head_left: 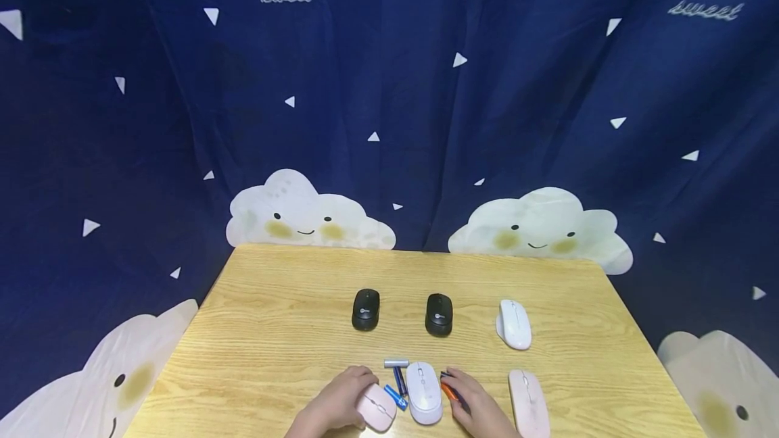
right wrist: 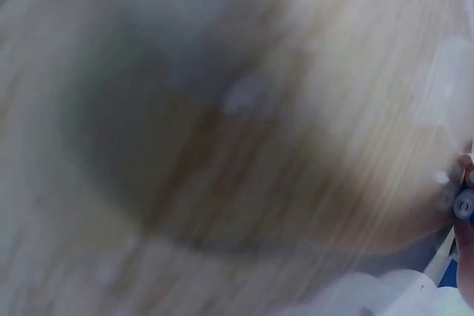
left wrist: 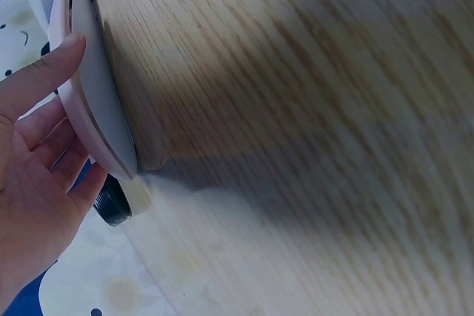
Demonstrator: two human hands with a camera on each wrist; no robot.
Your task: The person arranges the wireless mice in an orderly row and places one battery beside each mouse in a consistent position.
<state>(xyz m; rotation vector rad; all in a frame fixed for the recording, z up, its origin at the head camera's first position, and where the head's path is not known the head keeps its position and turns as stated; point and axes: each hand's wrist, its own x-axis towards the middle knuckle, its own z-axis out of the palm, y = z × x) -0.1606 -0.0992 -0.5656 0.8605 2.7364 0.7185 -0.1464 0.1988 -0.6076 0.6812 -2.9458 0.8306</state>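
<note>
My left hand (head_left: 342, 399) grips a pink computer mouse (head_left: 376, 408) by its edges, thumb on one side and fingers on the other. Seen in the left wrist view, the mouse (left wrist: 87, 98) has its pale underside partly showing. My right hand (head_left: 477, 405) holds batteries, one of them an orange battery (head_left: 449, 391); in the right wrist view a battery end (right wrist: 464, 204) shows beside the thumb at the right edge. Between the hands lies a white mouse (head_left: 424, 392). To its left are a silver battery (head_left: 396, 363), a dark blue battery (head_left: 399, 381) and a bright blue battery (head_left: 396, 397).
Two black mice, a left one (head_left: 366, 309) and a right one (head_left: 439, 315), lie farther back on the wooden table (head_left: 292, 316). Toward the right are another white mouse (head_left: 514, 324) and a longer pink mouse (head_left: 529, 404). A dark blue curtain (head_left: 389, 86) hangs behind.
</note>
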